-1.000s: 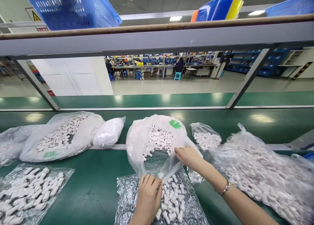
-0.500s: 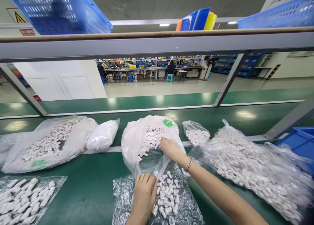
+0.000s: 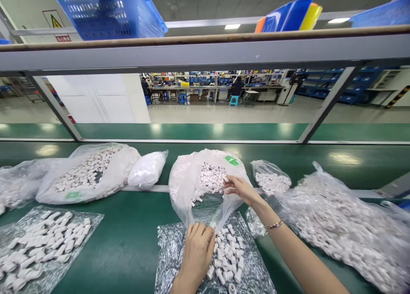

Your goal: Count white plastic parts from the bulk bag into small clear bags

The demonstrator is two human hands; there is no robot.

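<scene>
A clear plastic bag (image 3: 179, 187) with a green label lies on the bench, its mouth turned towards me. Small white plastic pipe fittings (image 3: 211, 178) fill its inside. My left hand (image 3: 197, 249) is closed on the near edge of the bag's mouth. At the bag's right side, my right hand (image 3: 240, 189) pinches a small white fitting (image 3: 225, 179) between thumb and fingertips, just over the heap. Below the bag, beside my left hand, more white fittings (image 3: 227, 255) are spread on a crinkled clear plastic sheet (image 3: 169, 251).
To the left are another open bag of fittings (image 3: 86, 174), a tied white bag (image 3: 147, 170) and a sheet with larger white fittings (image 3: 48, 238). On the right lie a small bag (image 3: 272, 180) and a large bag of fittings (image 3: 346, 221). A shelf beam (image 3: 205, 57) crosses above.
My right hand has lifted slightly out of the heap, with a white fitting now showing at its fingertips. My left hand stays on the bag's edge. The whole view has shifted.
</scene>
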